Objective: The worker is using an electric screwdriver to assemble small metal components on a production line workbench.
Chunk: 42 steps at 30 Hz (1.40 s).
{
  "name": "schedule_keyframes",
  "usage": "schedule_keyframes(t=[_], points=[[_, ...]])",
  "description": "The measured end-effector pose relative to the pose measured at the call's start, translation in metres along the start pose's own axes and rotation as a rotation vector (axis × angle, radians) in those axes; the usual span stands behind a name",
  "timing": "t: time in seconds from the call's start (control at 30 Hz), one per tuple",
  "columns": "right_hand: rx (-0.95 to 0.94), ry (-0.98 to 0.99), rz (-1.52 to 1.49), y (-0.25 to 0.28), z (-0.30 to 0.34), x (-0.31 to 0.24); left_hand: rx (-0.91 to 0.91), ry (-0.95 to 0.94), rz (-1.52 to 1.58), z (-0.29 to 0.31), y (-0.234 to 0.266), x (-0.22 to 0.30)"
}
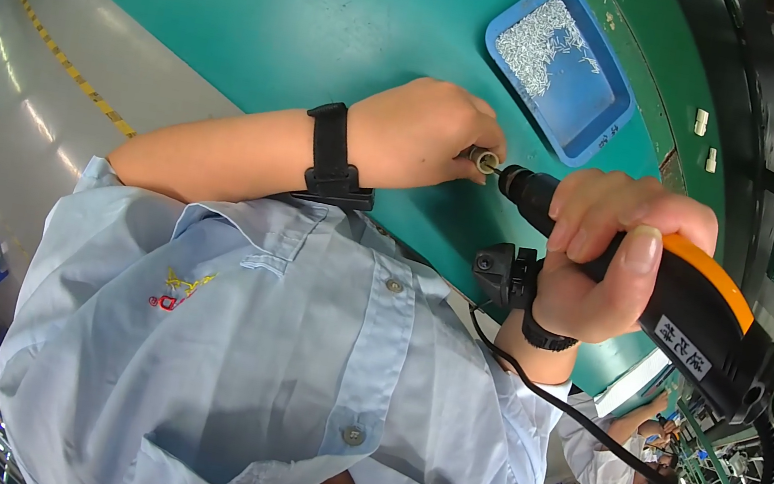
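My left hand [430, 132] is closed around a small hollow cylindrical part [487, 162]. Its pale, open round end faces right, and my fingers cover most of the rest. In my right hand [605, 241] is a black electric screwdriver [688, 320] with an orange stripe, gripped round its body. The screwdriver's tip points left at the part's open end; whether the bit touches anything inside cannot be made out. Beyond both hands sits a blue plastic tray [565, 139] holding many small silvery screws or pins.
The green worktable [291, 14] runs beneath my hands. Two small pale pieces [701, 122] lie at the right on a darker green surface. A black cable [572, 413] trails near my right wrist. Another person [602, 453] works at lower right.
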State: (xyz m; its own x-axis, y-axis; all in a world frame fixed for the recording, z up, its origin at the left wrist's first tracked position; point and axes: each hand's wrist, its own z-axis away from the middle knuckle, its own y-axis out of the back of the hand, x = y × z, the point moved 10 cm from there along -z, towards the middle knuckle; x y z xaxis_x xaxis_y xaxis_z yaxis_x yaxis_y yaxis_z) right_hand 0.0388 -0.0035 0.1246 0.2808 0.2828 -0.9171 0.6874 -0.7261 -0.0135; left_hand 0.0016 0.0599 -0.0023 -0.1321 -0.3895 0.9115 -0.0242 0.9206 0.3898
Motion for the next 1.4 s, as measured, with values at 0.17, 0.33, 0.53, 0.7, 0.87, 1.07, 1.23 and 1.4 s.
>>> schedule_keyframes(t=[0.17,0.33,0.53,0.7,0.87,1.07,1.23,1.4], points=[[-0.006,0.005,0.001,0.001,0.0,-0.006,-0.015,0.007,-0.027,-0.001,-0.002,0.011],[0.098,-0.062,0.051,0.005,0.002,-0.004,-0.026,-0.027,-0.085,0.002,-0.002,0.018],[0.215,0.334,-0.061,0.063,0.016,-0.091,-0.041,-0.11,-0.185,0.0,0.035,0.035],[0.467,0.202,0.087,0.119,0.019,-0.073,0.118,-0.024,-0.345,-0.086,0.118,-0.008],[0.554,0.182,0.254,0.143,0.06,-0.071,0.154,0.08,-0.462,-0.175,0.161,-0.034],[0.603,-0.062,0.463,0.16,0.096,-0.053,0.163,0.246,-0.7,-0.257,0.149,-0.091],[0.629,-0.165,0.436,0.166,0.124,-0.043,0.168,0.302,-0.661,-0.238,0.145,-0.079],[0.675,-0.183,0.291,0.186,0.149,-0.026,0.306,0.112,-0.517,-0.179,0.156,-0.032]])
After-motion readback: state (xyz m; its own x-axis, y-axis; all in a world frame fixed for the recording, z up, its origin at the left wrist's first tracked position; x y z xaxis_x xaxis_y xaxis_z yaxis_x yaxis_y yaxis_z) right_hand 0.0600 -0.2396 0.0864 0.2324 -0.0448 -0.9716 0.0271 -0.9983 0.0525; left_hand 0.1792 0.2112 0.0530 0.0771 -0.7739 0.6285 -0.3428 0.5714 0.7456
